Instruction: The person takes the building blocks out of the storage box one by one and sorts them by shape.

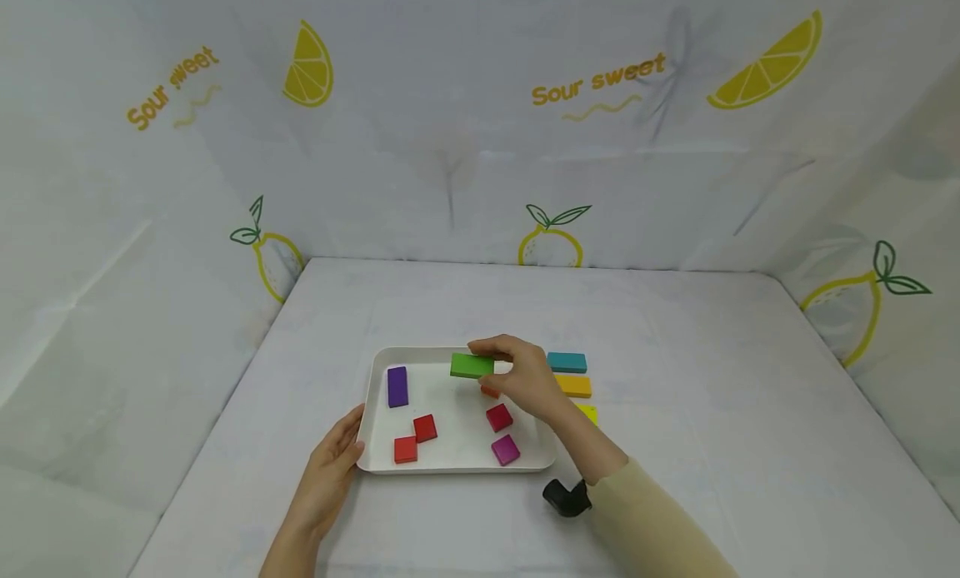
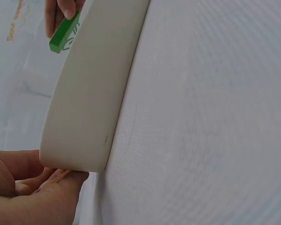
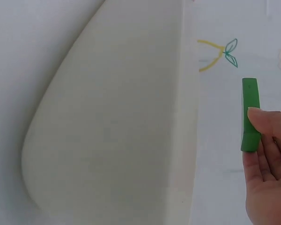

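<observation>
My right hand [image 1: 521,374] pinches a green rectangular block [image 1: 472,366] between thumb and fingers, raised over the back right part of a white tray [image 1: 450,468]. In the right wrist view the green block [image 3: 250,117] appears beyond the tray wall [image 3: 107,117]. My left hand [image 1: 330,465] grips the tray at its left edge near the front corner, and its fingers press on the tray's outer wall in the left wrist view. Inside the tray lie a purple block [image 1: 397,387], several red square blocks [image 1: 425,428] and a magenta one [image 1: 506,450]. An orange block [image 1: 490,391] is partly hidden under the right hand.
Right of the tray lie a teal block [image 1: 566,362], an orange-yellow block [image 1: 574,386] and a yellow block [image 1: 588,413], the last two partly behind the right arm. A black object [image 1: 566,498] sits near the right sleeve. White printed sheets surround the table [image 1: 712,395].
</observation>
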`<action>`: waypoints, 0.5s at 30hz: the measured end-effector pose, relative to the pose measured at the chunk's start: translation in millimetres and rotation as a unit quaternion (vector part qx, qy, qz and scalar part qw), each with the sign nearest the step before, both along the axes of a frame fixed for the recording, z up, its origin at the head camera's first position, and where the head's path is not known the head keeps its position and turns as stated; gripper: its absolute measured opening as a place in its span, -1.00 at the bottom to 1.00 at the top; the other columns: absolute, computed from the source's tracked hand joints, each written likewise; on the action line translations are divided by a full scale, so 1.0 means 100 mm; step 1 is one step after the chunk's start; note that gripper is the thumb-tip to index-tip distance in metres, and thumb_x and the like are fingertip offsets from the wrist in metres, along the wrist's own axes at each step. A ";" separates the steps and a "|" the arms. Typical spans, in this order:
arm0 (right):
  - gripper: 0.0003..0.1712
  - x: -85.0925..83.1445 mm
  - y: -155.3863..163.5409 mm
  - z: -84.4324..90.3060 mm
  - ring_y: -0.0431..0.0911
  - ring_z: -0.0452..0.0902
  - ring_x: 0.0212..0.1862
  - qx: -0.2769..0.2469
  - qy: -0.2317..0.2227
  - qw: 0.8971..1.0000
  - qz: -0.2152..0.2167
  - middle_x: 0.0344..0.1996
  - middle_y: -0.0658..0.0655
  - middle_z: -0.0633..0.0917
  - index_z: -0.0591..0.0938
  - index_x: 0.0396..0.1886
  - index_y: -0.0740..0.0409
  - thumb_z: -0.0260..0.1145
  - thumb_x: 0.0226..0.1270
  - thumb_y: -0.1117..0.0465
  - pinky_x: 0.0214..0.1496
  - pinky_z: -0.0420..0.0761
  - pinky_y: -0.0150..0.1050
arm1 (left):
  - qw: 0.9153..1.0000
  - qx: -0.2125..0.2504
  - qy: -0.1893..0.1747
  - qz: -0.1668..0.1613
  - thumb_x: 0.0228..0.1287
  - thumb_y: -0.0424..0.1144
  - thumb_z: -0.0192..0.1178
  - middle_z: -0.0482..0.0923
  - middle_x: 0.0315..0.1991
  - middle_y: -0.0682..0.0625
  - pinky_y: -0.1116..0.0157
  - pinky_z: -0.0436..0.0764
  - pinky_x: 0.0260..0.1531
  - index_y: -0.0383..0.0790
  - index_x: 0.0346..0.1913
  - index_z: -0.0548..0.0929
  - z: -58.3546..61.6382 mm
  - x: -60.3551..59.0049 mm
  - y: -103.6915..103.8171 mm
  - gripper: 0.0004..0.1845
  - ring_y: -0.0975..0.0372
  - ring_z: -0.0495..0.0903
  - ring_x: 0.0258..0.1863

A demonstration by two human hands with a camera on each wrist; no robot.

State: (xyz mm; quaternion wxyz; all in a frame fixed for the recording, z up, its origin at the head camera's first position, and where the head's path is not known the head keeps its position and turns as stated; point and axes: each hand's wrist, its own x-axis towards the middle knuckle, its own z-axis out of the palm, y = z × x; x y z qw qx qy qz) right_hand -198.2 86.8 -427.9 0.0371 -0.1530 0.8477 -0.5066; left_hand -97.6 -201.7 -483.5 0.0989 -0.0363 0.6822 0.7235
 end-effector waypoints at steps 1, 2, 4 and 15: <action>-0.54 0.02 0.03 0.02 -0.03 0.63 0.14 -0.001 0.000 1.000 -0.001 0.05 0.00 0.73 0.67 0.12 0.01 0.42 0.20 0.35 0.24 0.62 0.04 | 1.000 0.000 0.000 -0.001 0.56 -0.43 -0.24 -0.11 0.61 -0.25 0.70 0.35 0.17 -0.29 0.56 -0.03 0.00 0.00 0.00 -0.42 0.00 -0.04 0.58; -0.54 0.04 0.07 0.03 -0.02 0.63 0.14 -0.002 0.002 1.000 0.000 0.05 0.01 0.73 0.67 0.12 0.01 0.42 0.20 0.35 0.25 0.62 0.06 | 1.000 0.000 -0.001 -0.001 0.56 -0.43 -0.24 -0.11 0.61 -0.25 0.70 0.36 0.17 -0.29 0.56 -0.03 0.00 0.00 0.00 -0.42 0.00 -0.04 0.58; -0.54 0.08 0.15 0.05 0.00 0.62 0.15 -0.004 0.002 1.000 0.003 0.06 0.02 0.72 0.66 0.13 0.04 0.42 0.20 0.35 0.24 0.62 0.08 | 1.000 0.002 -0.002 -0.001 0.55 -0.43 -0.23 -0.11 0.61 -0.25 0.70 0.37 0.17 -0.28 0.56 -0.03 -0.01 0.00 0.00 -0.41 -0.01 -0.04 0.57; -0.51 0.23 0.72 0.08 0.02 0.65 0.10 0.009 0.029 0.999 -0.022 0.07 0.09 0.73 0.66 0.12 0.08 0.45 0.16 0.39 0.22 0.61 0.12 | 1.000 -0.004 -0.006 -0.004 0.56 -0.41 -0.23 -0.13 0.61 -0.24 0.65 0.33 0.22 -0.27 0.57 -0.05 -0.01 -0.01 -0.01 -0.41 -0.01 -0.05 0.59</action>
